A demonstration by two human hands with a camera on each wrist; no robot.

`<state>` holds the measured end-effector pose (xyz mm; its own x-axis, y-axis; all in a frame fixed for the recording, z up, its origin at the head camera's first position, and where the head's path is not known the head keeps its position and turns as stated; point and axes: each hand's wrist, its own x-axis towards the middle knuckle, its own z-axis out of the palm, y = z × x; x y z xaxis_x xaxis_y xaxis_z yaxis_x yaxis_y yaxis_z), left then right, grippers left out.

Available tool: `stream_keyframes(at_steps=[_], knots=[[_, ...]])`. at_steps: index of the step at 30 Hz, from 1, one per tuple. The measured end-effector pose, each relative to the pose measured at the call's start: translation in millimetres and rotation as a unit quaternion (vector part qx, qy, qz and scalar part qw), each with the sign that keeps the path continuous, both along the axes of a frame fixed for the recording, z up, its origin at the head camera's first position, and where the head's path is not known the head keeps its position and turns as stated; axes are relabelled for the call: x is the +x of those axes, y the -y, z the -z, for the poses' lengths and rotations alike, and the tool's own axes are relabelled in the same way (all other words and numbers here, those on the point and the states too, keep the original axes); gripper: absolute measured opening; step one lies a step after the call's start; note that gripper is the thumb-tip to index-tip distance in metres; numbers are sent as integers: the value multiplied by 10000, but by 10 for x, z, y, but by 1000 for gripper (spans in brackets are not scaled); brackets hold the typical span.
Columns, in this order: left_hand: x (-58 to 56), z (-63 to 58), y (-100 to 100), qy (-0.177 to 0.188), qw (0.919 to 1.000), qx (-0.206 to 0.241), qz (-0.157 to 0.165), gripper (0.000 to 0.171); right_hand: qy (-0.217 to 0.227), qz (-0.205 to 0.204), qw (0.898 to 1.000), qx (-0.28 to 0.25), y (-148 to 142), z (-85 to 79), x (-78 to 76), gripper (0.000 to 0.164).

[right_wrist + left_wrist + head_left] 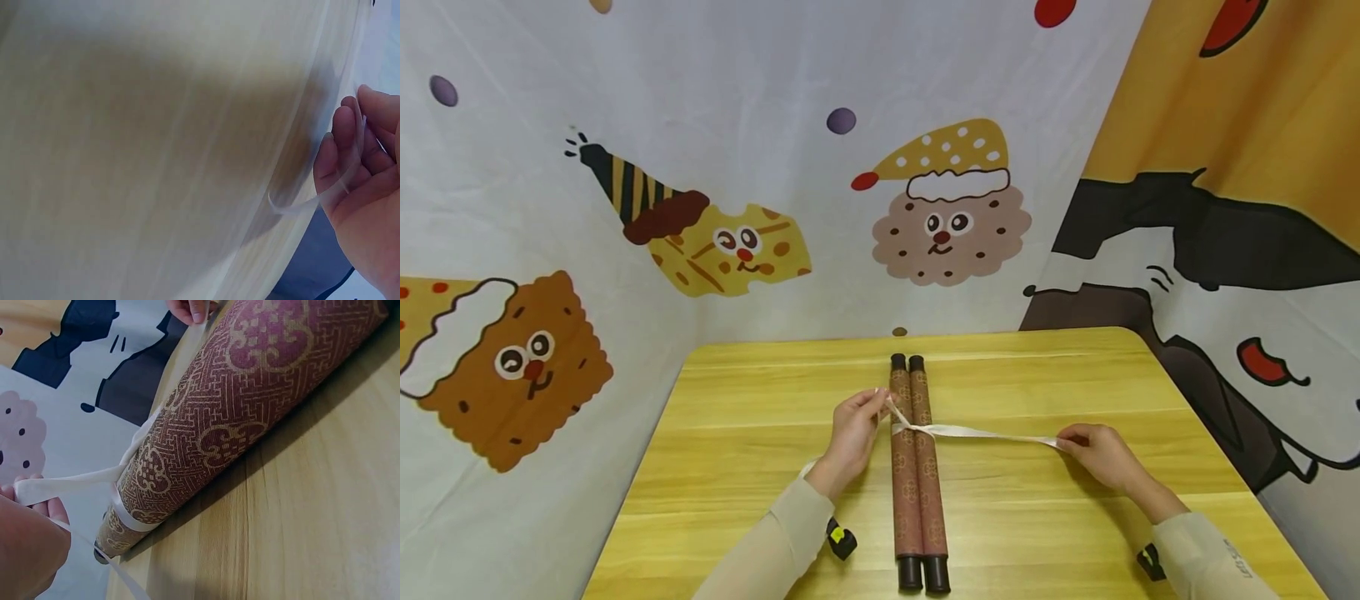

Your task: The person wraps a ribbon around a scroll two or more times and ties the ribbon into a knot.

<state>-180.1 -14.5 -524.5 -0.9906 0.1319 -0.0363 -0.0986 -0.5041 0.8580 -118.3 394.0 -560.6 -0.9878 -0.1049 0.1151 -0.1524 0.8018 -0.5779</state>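
A pair of rolled scrolls [919,500], reddish-brown cloth with gold patterns and dark end knobs, lies side by side lengthwise on the wooden table. Around their upper part runs a white ribbon [985,432], crossed into a knot on top. My left hand [850,432] pinches one short stretch of it just left of the scrolls; in the left wrist view a loose tail trails below that hand. Out to the right, my right hand [1101,454] pinches the other length, pulled nearly straight. Its loose end curls beside the palm in the right wrist view.
The yellow wood-grain table [760,392] extends on both sides of the scrolls. Behind it hangs a white cloth backdrop [760,100] with cartoon snacks. A cartoon-printed curtain [1247,208] stands along the right edge.
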Motion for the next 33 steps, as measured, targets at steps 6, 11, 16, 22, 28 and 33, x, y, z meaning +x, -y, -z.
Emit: stream_keyframes(at_steps=[6,11,16,22,28,33], knots=[[2,7,11,76,9999,119,-76,22,33,-247,9987,454,-85,-38,-26,5],[14,15,24,91,9998,-17,-174,27,-294,-500,9913,1181,-147,-84,-49,7],[11,19,33,18,9998,-184,-80,38,-753,-424,9835,1589,-130,-127,-77,5],[10,-4,42,30,9997,-179,132,34,-898,-113,9904,1043,-39,-138,-155,8],[24,-30,44,7,9995,-199,254,32,-623,10,9978,223,133,-187,-254,15],[41,-8,39,-134,9959,-863,228,33,-685,173,9974,-153,321,-247,-351,20]])
